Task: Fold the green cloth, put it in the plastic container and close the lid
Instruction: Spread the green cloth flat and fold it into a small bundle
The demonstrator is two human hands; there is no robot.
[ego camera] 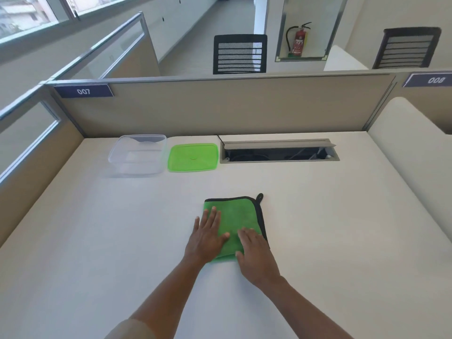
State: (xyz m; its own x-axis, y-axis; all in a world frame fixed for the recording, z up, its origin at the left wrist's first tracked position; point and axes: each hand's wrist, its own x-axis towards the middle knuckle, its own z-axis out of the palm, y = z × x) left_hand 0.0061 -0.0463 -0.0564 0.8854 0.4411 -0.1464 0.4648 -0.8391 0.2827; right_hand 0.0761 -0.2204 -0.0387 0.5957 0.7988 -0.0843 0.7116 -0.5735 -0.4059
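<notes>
A bright green microfibre cloth with black edging and a small hanging loop (238, 221) lies folded flat at lower centre, while the clear, open, rectangular plastic container (138, 155) stands upright at upper left, its flat green lid (193, 157) just beside it.

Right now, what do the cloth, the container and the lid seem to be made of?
Cloth: soft fuzzy fabric, probably microfibre, matte green with black stitched edging. Container: clear glossy plastic, since the desk shows through its walls. Lid: opaque green plastic, smooth, with a slight sheen and a moulded rim.
</notes>
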